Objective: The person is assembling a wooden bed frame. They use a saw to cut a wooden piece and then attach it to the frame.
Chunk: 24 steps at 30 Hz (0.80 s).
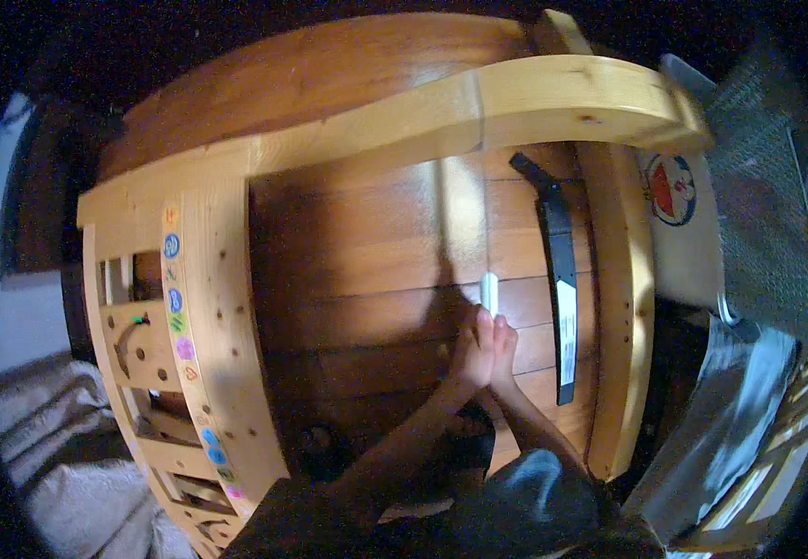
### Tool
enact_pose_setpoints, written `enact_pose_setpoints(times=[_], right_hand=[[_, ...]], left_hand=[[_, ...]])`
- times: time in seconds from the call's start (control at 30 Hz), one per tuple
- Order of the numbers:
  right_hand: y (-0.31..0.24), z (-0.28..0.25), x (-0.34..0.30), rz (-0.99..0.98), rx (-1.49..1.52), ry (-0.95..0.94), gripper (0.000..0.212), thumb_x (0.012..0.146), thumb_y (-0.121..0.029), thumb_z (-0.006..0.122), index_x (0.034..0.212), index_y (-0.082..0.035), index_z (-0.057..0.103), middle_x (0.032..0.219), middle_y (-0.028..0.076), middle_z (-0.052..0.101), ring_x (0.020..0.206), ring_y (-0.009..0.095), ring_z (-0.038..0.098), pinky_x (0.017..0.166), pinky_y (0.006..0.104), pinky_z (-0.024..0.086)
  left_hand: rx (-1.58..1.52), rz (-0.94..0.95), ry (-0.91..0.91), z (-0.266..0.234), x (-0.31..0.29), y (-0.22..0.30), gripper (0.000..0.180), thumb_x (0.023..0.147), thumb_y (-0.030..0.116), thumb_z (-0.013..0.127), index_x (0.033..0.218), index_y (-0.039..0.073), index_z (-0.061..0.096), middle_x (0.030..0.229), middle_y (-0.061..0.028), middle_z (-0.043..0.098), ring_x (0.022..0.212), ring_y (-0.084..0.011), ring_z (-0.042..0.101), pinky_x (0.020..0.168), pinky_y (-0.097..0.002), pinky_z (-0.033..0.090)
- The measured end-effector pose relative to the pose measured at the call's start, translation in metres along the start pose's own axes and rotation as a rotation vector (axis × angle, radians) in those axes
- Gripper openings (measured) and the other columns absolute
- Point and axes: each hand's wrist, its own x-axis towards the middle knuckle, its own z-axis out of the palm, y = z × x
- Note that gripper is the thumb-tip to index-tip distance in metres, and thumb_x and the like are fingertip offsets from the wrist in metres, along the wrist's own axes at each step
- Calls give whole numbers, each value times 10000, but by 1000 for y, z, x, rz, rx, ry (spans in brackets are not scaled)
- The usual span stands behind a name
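My left hand (pixel 467 361) and my right hand (pixel 503 347) are pressed together at the middle of the view, arms reaching forward from the lower edge. Both are closed around the near end of a slim white stick-like piece (pixel 489 292), whose rounded tip points away from me. Its lower part is hidden in my fingers, so its kind cannot be told. To the right of the hands lies a long black bar (pixel 561 270) with a bent far end and a white label.
A pale wooden frame surrounds the spot: a far beam (pixel 376 116), a left side panel (pixel 227 307) with stickers and slots, and a right rail (pixel 635 307). Brown floorboards (pixel 357 289) lie inside it. Grey fabric (pixel 59 447) is at left; a glossy bag-like thing (pixel 735 401) is at right.
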Motion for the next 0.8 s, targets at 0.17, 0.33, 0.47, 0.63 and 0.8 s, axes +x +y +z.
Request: enact_pose_setpoints(times=[0.17,0.33,0.47,0.63,0.8], right_hand=[[16,3,-5,-73,-72,13,288,874,-273,375,854,-7,485,725,75,480,633,194,481,560,348,400],[-21,38,119,-66,148,-7,278,867,-259,388,886,-1,491,781,106,488,677,217,489,592,368,403],[-55,42,140,-17,324,-59,274,861,-249,399,913,3,496,826,131,494,713,235,495,617,384,405],[8,19,33,19,141,25,275,854,-235,413,945,9,502,882,162,502,757,258,504,648,403,408],[-20,10,12,141,181,100,271,857,-240,407,942,3,492,891,165,494,777,249,493,656,389,403]], left_hand=[[-163,-30,-31,3,-13,16,225,876,270,381,812,61,432,636,-27,438,537,-102,450,443,-247,368],[67,11,-33,16,89,51,338,873,326,298,824,34,462,681,-141,495,580,-279,482,497,-379,378],[70,151,114,20,128,46,425,857,375,260,826,17,486,765,-242,541,694,-418,507,597,-471,392],[-596,-143,-89,12,30,-10,255,887,300,323,880,64,419,686,-38,420,609,-142,443,536,-247,399],[-93,-32,-42,-2,-5,16,264,902,291,301,853,61,420,670,0,416,560,-90,412,484,-227,372]])
